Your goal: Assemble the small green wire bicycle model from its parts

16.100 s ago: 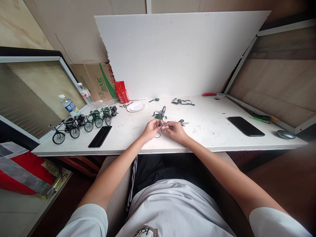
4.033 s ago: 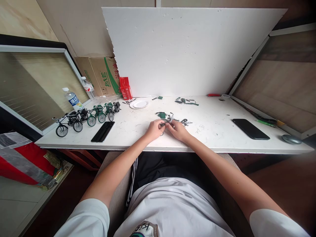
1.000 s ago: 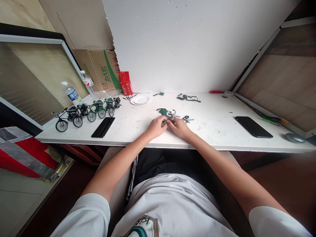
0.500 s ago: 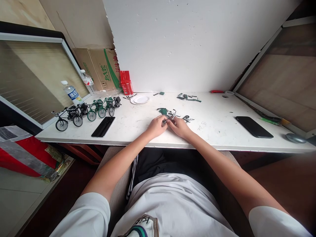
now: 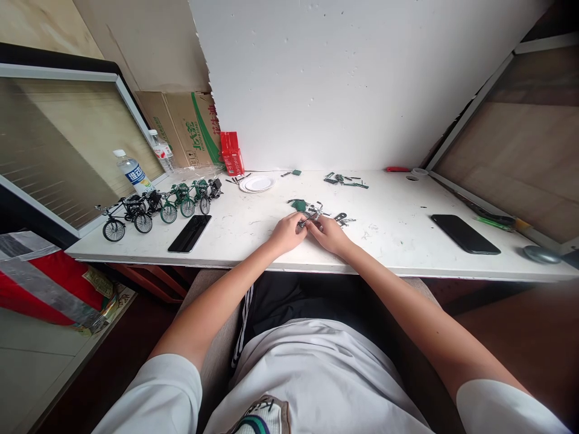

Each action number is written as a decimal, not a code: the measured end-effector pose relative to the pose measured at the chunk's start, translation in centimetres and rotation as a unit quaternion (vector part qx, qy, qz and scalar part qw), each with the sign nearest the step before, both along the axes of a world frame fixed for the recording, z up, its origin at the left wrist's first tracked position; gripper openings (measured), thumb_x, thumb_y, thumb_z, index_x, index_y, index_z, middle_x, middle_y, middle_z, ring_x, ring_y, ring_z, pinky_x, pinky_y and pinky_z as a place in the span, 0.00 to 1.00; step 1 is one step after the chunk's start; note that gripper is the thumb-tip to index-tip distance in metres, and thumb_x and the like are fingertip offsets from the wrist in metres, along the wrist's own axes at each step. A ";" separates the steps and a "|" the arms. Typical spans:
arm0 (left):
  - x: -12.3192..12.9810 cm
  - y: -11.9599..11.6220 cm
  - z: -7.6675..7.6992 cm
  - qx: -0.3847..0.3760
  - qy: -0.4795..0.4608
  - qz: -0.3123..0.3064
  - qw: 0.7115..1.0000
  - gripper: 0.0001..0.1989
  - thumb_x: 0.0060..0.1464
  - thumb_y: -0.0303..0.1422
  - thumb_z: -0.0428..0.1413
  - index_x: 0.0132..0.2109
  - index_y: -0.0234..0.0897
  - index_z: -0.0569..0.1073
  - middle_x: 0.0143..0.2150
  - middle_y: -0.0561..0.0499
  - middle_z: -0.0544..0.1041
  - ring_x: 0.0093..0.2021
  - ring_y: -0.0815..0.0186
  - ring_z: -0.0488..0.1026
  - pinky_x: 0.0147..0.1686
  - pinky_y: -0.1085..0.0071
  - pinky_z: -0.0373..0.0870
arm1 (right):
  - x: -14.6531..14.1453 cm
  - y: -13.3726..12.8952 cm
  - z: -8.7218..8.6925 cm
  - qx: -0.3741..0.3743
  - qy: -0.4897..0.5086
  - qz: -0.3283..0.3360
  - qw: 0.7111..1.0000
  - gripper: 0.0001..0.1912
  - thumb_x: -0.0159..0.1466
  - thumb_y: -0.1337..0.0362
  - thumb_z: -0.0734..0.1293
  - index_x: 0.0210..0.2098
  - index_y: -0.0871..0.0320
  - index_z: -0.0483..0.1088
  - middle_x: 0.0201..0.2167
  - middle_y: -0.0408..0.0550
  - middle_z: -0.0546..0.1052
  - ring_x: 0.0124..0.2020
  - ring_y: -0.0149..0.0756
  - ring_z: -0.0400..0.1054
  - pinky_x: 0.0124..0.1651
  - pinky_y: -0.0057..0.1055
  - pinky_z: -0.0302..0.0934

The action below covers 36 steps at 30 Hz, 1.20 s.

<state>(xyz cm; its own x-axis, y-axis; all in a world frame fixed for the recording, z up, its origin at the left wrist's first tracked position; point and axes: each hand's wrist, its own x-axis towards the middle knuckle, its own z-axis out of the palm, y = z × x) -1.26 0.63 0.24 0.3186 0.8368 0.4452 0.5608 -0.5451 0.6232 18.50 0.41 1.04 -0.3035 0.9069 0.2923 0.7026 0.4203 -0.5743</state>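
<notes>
- The white plate [image 5: 257,183] is taken as the landmark; it is laid on the white table [image 5: 389,241].
- The small bicycle assembly [image 5: 318,209], with thin handlebars showing, is held to the right of the plate and nearer the table's front edge.
- The assembly is gripped between the closed fingers of the left hand [image 5: 287,232] and the right hand [image 5: 330,233]; its lower part is hidden by the fingers.
- A green piece [image 5: 298,205] is seen just beyond the left hand, right of and nearer than the plate.
- Dark and silvery parts [image 5: 342,219] are spread beside the right hand, farther right of the plate.
- Green and dark loose parts [image 5: 345,180] are scattered well to the plate's right, a small green block [image 5: 296,172] being set between them and the plate.
- The red box [image 5: 232,154] is stood just behind and left of the plate.
- Model bicycles [image 5: 169,212], black and green, are lined up left of the plate.
- One phone [image 5: 189,233] is laid nearer and left of the plate, another phone [image 5: 465,234] far to its right.
</notes>
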 end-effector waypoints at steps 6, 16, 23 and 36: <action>0.0 0.0 0.1 0.006 0.005 0.000 1.000 0.05 0.62 0.30 0.60 0.46 0.38 0.76 0.32 0.53 0.76 0.29 0.66 0.71 0.36 0.68 0.67 | 0.0 -0.1 0.0 -0.001 0.012 0.007 1.000 0.22 0.75 0.43 0.58 0.36 0.53 0.67 0.29 0.50 0.77 0.29 0.43 0.67 0.36 0.38 0.57; 0.0 0.1 -0.1 0.013 0.007 -0.001 1.000 0.04 0.63 0.30 0.59 0.45 0.38 0.75 0.32 0.53 0.76 0.29 0.66 0.70 0.34 0.68 0.66 | -0.1 -0.2 0.2 -0.007 0.010 0.005 1.000 0.24 0.75 0.41 0.58 0.38 0.53 0.69 0.30 0.50 0.77 0.30 0.43 0.67 0.37 0.38 0.58; 0.0 0.1 -0.1 0.010 0.004 -0.003 1.000 0.05 0.62 0.30 0.60 0.45 0.38 0.75 0.32 0.53 0.76 0.29 0.66 0.70 0.35 0.68 0.66 | -0.1 0.0 0.0 0.000 0.009 0.007 1.000 0.21 0.75 0.44 0.58 0.36 0.53 0.67 0.28 0.49 0.77 0.29 0.43 0.67 0.36 0.38 0.57; 0.1 0.0 0.0 0.009 0.003 -0.003 1.000 0.05 0.62 0.30 0.59 0.45 0.38 0.75 0.31 0.54 0.75 0.29 0.67 0.70 0.35 0.68 0.65 | 0.0 -0.1 0.1 -0.001 0.019 0.011 1.000 0.24 0.75 0.41 0.59 0.37 0.54 0.69 0.29 0.51 0.77 0.30 0.43 0.67 0.37 0.38 0.58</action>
